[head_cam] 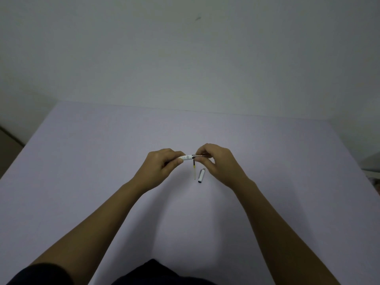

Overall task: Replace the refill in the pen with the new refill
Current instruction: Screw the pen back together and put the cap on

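- My right hand (216, 161) is pinching its fingertips (200, 156) closed on the tip end of the pen; I am guessing that is the metal nose or the refill tip, since the view is too small to tell which.
- My left hand (162, 163) is wrapping shut around the white pen barrel (187, 157), holding it level above the table (102, 161).
- I am risking a slip here: twisting or pulling on such a thin, smooth part could let it drop, or bend the refill.
- A loose refill (194, 171) is lying at 6 o'clock just below the barrel, and the white pen cap (201, 175) is lying beside it at 5 o'clock; knocking either could send it rolling away.
- The barrel is looking white with a faint print and a silver collar.
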`<state>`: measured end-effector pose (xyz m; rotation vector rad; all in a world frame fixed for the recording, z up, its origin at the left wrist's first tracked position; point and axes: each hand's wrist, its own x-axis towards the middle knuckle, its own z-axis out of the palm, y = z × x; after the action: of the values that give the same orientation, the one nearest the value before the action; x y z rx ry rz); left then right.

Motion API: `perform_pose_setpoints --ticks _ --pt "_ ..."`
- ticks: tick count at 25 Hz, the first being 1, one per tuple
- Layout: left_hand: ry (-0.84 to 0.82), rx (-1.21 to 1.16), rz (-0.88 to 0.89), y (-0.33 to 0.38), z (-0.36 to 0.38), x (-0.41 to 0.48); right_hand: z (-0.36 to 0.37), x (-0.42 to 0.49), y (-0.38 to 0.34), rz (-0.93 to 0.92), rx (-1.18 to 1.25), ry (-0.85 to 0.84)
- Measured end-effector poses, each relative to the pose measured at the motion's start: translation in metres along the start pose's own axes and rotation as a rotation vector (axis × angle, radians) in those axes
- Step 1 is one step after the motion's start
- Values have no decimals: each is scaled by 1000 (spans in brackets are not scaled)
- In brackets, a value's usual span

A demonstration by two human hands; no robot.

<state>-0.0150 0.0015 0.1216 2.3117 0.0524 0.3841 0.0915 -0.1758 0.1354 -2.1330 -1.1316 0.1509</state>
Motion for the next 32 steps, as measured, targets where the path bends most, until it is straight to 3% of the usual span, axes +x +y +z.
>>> perform_pose_setpoints --ticks 11,15,23,27,29,32 --pt "41 24 36 3 2 2 -7 10 0 82 -91 -86" --pt "40 22 34 1 1 6 -12 9 -2 52 -13 -117" --pt "93 138 154 -5 9 12 -7 25 8 14 -278 -228" --pt "50 173 183 -13 18 7 2 31 20 144 -167 -296" --pt "6 101 53 -43 33 26 25 56 58 267 -3 -350" --pt "22 73 -22 -46 29 23 26 51 81 501 218 -118"
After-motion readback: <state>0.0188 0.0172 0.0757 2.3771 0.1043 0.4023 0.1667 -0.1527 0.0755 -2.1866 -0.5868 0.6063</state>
